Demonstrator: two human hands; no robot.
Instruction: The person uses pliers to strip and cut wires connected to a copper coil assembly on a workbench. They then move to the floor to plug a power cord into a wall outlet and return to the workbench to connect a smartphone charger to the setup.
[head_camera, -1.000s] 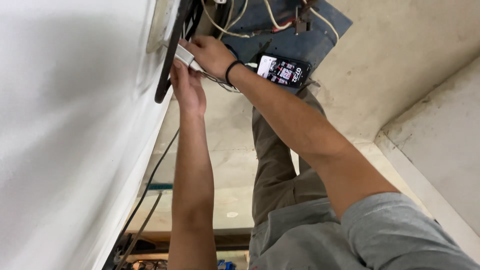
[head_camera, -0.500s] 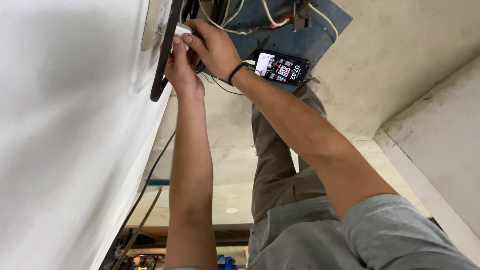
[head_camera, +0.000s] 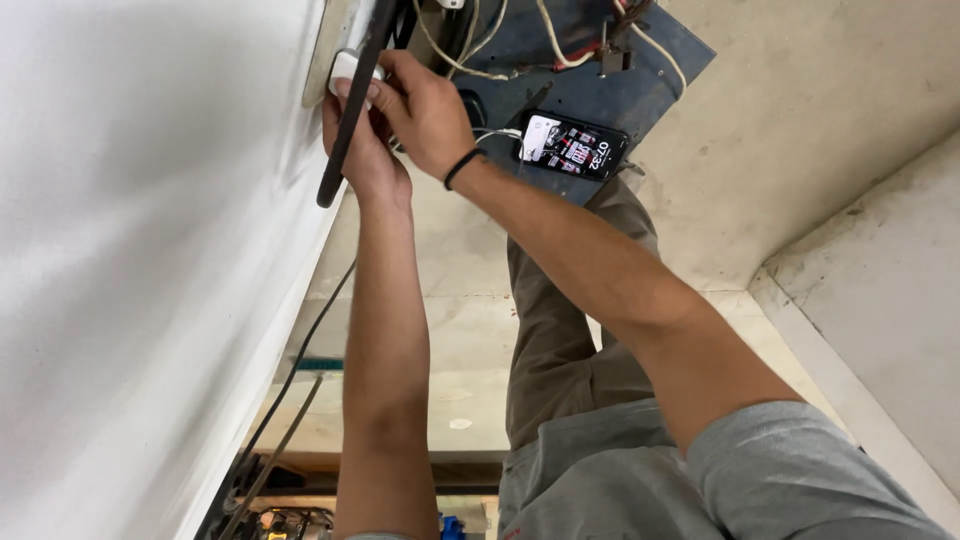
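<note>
Head view: both hands are raised to the upper left, against the white wall (head_camera: 120, 250). The left hand (head_camera: 362, 150) has its grip closed on a small white plug-like piece (head_camera: 345, 70) at the wall's edge, beside a dark flat bar (head_camera: 350, 110) that crosses in front of the fingers. The right hand (head_camera: 425, 105), a black band on its wrist, touches the same piece from the other side, fingers curled onto it. Just beyond lies a blue board (head_camera: 560, 70) with pale wires (head_camera: 470, 60), a lit phone (head_camera: 573, 152) resting at its near edge.
</note>
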